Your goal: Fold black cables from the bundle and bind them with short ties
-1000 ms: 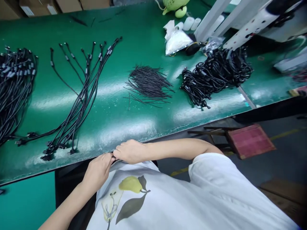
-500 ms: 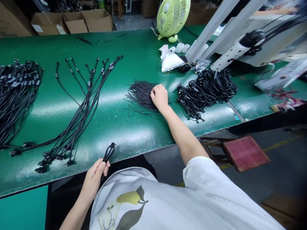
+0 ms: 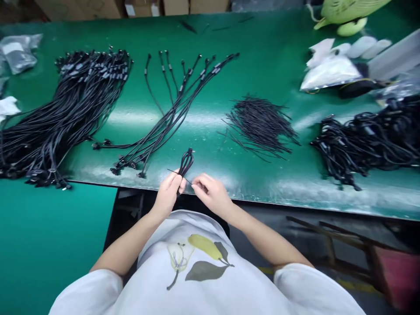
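Note:
A folded black cable point(image 3: 187, 161) stands up in loops from my left hand point(image 3: 169, 191), whose fingers are closed round its lower part near the table's front edge. A thin black twist tie point(image 3: 189, 181) crosses the cable at the fingers, its far end sticking out on the left. The thumb and fingers of my right hand point(image 3: 211, 192) pinch the tie's right end. Beyond my right hand lies a loose pile of such black ties point(image 3: 262, 124) on the green table point(image 3: 210, 109).
Several straight cables point(image 3: 170, 116) lie to the left, with a larger cable bunch point(image 3: 85, 96) beyond them. Coiled cables point(image 3: 367, 142) are heaped at the right. A white bag point(image 3: 330, 72) and a green fan point(image 3: 351, 13) stand at the back right. A stool point(image 3: 393, 271) is below.
My right hand has come back from the pile of ties to my left hand, bringing a twist tie against the folded cable. The view has swung to the left.

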`<state>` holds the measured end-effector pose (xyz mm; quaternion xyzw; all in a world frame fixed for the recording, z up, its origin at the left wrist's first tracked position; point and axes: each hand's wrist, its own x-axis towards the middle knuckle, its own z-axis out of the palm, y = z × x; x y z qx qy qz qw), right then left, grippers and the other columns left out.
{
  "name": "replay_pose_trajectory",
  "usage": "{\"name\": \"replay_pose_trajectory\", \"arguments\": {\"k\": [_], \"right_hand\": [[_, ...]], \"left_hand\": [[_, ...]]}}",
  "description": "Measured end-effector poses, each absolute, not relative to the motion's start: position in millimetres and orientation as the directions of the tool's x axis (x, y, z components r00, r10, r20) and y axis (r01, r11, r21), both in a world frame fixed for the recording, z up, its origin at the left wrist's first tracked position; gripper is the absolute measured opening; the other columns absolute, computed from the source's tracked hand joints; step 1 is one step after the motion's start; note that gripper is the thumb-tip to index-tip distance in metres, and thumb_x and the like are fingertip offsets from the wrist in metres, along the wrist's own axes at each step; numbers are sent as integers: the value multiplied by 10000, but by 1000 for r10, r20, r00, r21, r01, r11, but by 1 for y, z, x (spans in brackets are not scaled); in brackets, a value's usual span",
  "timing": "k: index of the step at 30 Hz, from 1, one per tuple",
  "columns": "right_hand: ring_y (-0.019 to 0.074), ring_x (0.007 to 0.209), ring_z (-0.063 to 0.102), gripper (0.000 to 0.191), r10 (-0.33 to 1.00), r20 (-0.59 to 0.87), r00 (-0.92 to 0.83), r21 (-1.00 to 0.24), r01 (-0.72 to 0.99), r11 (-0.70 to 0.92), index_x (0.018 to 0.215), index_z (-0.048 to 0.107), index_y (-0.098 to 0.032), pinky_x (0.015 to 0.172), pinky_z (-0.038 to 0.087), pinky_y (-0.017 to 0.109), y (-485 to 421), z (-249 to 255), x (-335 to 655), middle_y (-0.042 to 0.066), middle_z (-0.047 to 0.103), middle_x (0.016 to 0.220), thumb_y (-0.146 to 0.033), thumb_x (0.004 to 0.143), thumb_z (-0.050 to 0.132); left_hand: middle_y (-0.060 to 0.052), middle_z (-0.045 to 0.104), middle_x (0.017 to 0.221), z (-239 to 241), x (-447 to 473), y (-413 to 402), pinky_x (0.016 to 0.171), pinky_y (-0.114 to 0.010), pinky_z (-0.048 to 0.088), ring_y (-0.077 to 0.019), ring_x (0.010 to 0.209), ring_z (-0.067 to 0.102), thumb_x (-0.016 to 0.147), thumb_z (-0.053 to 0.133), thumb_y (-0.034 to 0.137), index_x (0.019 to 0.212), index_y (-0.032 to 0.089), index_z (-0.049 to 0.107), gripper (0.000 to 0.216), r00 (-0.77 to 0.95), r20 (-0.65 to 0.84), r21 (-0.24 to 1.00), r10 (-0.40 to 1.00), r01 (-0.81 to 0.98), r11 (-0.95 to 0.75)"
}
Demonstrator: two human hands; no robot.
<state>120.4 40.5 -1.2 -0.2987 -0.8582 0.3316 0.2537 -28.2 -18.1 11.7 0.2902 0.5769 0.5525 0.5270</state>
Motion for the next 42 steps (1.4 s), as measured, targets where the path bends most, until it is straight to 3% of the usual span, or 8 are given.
{"name": "replay_pose_trajectory", "arguments": {"k": [6,10,15,19,26,33,37,42], "right_hand": [[167,878,532,234,68,545,-836,-10,74,997,877,599,-121,763,388,300,54,25,101,118,621,1001,-98,956,380],[146,755,494,276,-169,365,-916,20,-173,985,832,566,-139,696,386,297,65,43,90,57,571,820,-130,991,341],[183,765,500,276,-253,191,-949,264,-198,944,971,625,-68,651,386,333,58,53,84,129,586,911,-51,929,353],[202,700,474,305,-290,93,-952,352,-241,904,775,658,-117,581,344,348,49,55,83,103,550,757,4,839,385],[191,569,497,281,-62,-220,-974,247,-117,962,708,650,-104,525,285,313,60,49,64,116,588,646,6,774,400],[163,689,578,282,382,-4,-924,-375,356,856,799,622,-134,590,306,258,72,45,37,86,664,798,-227,934,392],[125,632,521,369,506,17,-862,-841,262,474,670,544,-159,622,351,230,71,32,41,6,585,671,-332,949,376],[129,626,463,331,544,311,-779,-583,295,757,718,564,-170,608,305,246,79,41,56,17,564,680,-298,964,385]], "left_hand": [[-31,605,772,7,-47,-37,755,-291,417,-174,751,520,887,473,247,959,184,682,230,-168,-116,934,979,316,165],[20,480,612,10,-56,-48,620,-260,352,-131,611,428,892,470,292,814,157,666,251,-129,-247,938,960,218,270],[63,434,618,1,-60,-53,597,-243,335,-103,570,396,862,539,386,1430,102,406,649,-140,-346,934,928,-147,326],[67,452,585,-9,-57,-53,625,-254,371,-113,569,428,863,532,337,1481,101,337,689,-151,-378,925,913,-101,366],[-57,715,1049,-12,-51,-38,996,-375,405,-230,1044,594,807,544,183,1196,195,653,404,-158,-340,940,927,-52,336],[-93,711,1034,12,-67,-14,944,-363,447,-234,1064,592,943,394,418,1034,153,701,416,-270,-326,845,906,-513,151],[-95,661,1077,26,-71,-22,904,-340,443,-237,1080,545,950,366,524,946,175,727,502,-451,-95,969,887,-247,-22],[-70,596,939,22,-71,-44,953,-349,386,-214,960,513,926,423,546,775,208,763,503,-358,22,971,933,229,65]]}}
